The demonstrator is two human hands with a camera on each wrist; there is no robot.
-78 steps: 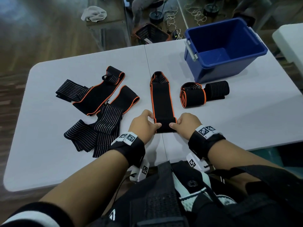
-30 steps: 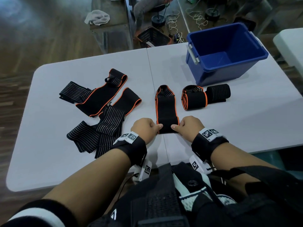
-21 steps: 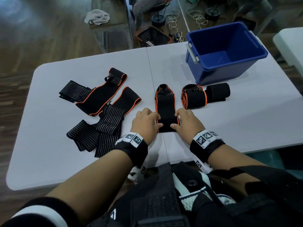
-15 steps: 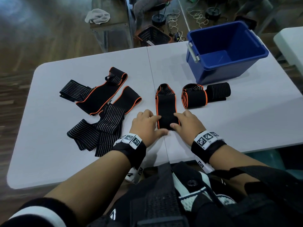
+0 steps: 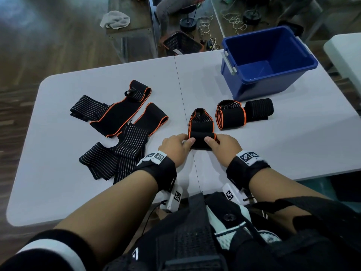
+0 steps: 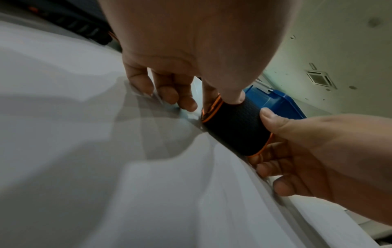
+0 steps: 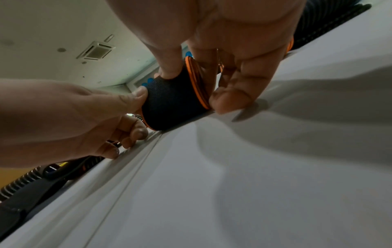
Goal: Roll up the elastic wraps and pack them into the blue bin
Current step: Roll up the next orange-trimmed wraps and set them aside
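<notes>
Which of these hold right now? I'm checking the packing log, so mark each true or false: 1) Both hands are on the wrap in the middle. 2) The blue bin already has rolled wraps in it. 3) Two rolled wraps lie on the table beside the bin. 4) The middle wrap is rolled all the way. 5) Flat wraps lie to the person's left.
1) True: the left hand and the right hand both grip the middle wrap.
2) False: the blue bin shows only its bare floor.
3) True: the two rolled wraps lie on the table near the bin.
4) False: its far end is still unrolled.
5) True: the flat wraps lie there.
</notes>
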